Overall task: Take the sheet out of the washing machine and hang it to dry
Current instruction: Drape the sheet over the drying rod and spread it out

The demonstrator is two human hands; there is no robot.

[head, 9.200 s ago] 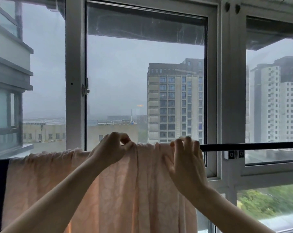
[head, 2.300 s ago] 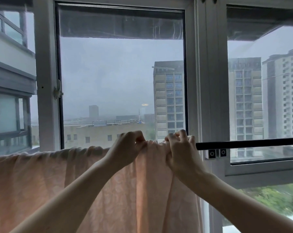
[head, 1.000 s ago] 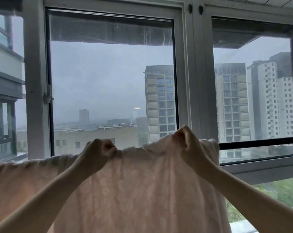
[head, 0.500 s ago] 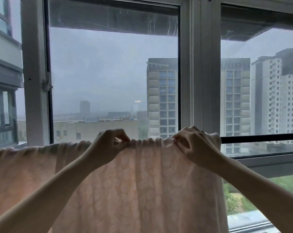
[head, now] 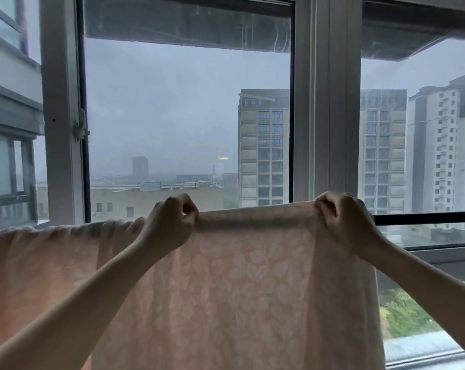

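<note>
A pale pink sheet (head: pixel 247 284) with a faint leaf pattern hangs over a black horizontal rod (head: pixel 426 218) in front of the window. My left hand (head: pixel 170 225) grips the sheet's top fold near the middle. My right hand (head: pixel 346 217) grips the top fold at the sheet's right edge. The stretch between my hands is pulled flat and smooth. Left of my left hand the sheet is still bunched in folds along the rod. The rod shows bare only to the right of my right hand.
A grey window frame (head: pixel 322 102) stands right behind the rod, with a latch (head: pixel 80 126) on the left upright. Tall buildings show through the glass. The window sill (head: pixel 445 252) runs below the rod on the right.
My right hand has pulled the sheet's edge further right along the rod, and my hands are wider apart. The gathered folds between them have been drawn flat.
</note>
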